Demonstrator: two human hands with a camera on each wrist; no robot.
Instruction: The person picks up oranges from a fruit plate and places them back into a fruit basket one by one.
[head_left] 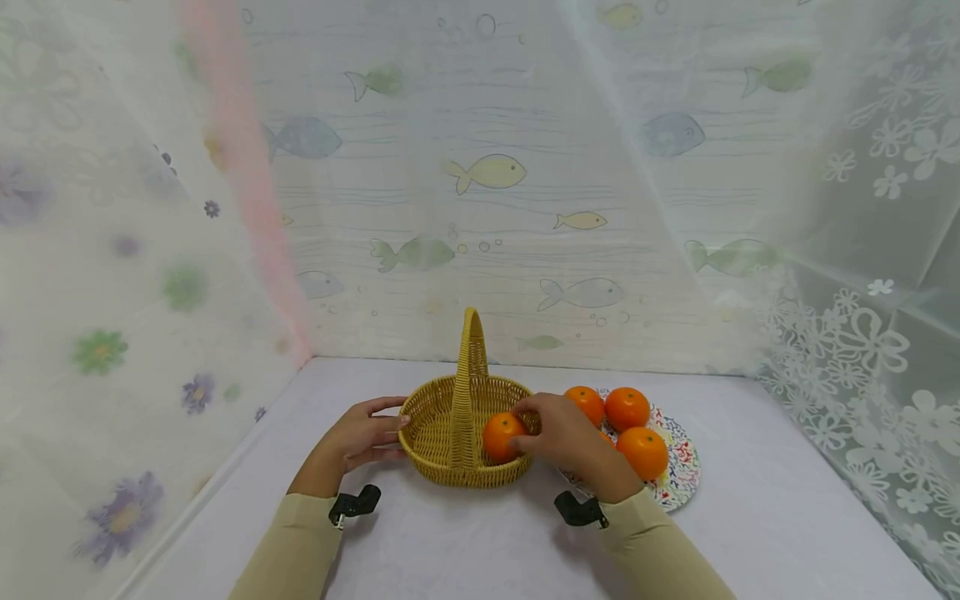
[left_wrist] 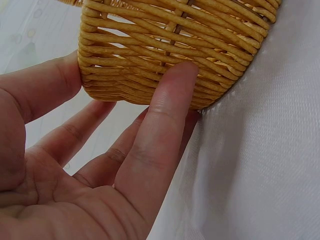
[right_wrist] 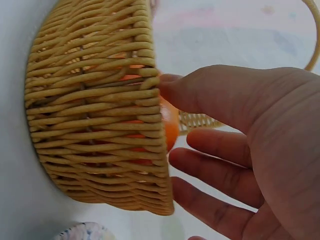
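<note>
Left of the yellow, oval woven basket (head_left: 480,477), the left hand (head_left: 366,435) touches its wall with straight, spread fingers. At the basket's right end, the right hand (head_left: 568,433) holds a round, glossy orange fruit (head_left: 501,437) inside, thumb and fingers about it. Right of the basket, similar fruits (head_left: 627,408) lie on a white plate (head_left: 684,458), its coloured marks too small to read. Only the right wrist view shows fruit through the weave.

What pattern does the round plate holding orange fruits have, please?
The round plate has small multicoloured marks on white, clearest in the head view.
</note>
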